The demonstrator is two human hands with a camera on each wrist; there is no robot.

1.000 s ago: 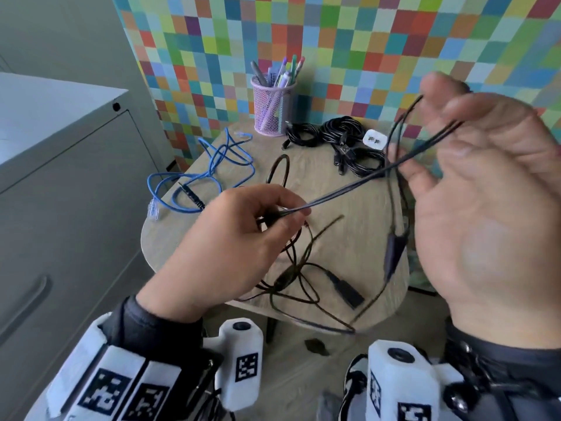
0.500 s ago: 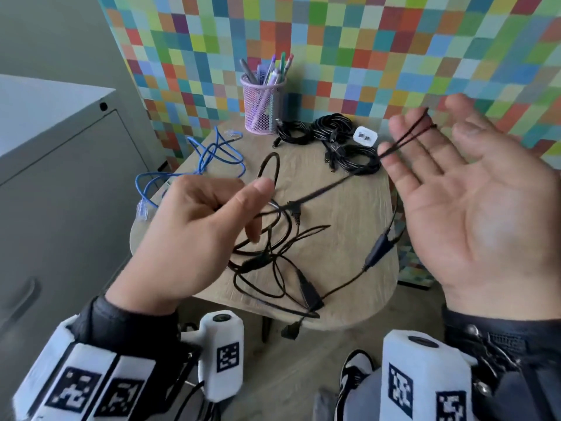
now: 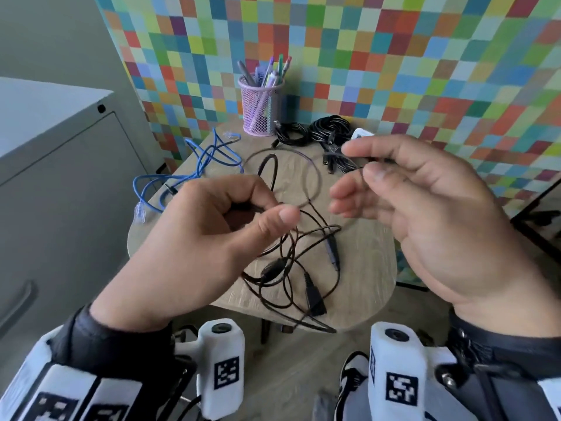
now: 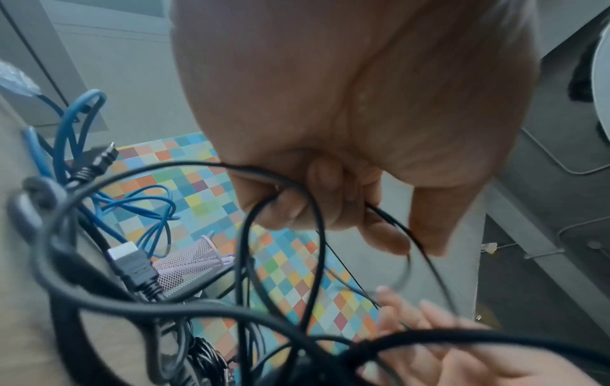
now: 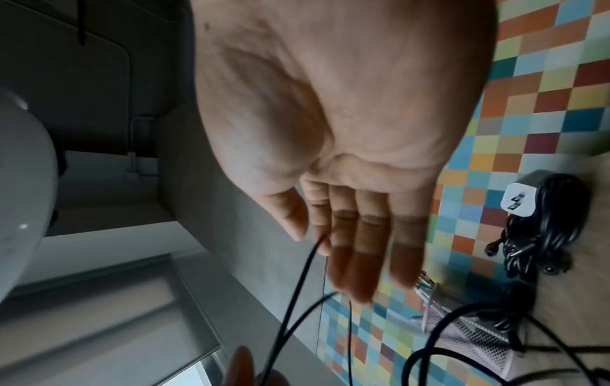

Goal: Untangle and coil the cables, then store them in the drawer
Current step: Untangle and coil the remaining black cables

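A tangle of thin black cable (image 3: 291,268) with inline plugs lies on the small round wooden table (image 3: 364,268). My left hand (image 3: 264,209) hovers above it, fingers curled round strands of this cable (image 4: 310,209). A slack loop (image 3: 317,180) rises from there to my right hand (image 3: 361,165). That hand pinches the strand between thumb and forefinger (image 5: 318,243), its other fingers nearly straight. A loose blue cable (image 3: 209,159) lies at the table's left.
Coiled black cables (image 3: 328,129) and a white charger (image 3: 359,134) sit at the table's back beside a pink mesh pen cup (image 3: 262,110). A grey cabinet (image 3: 60,177) with a drawer handle (image 3: 18,305) stands left. A chequered wall is behind.
My hands came closer together, so the cable stretched taut between them now hangs as a slack loop. The right hand dropped and moved left, going from a flat palm to a pinch.
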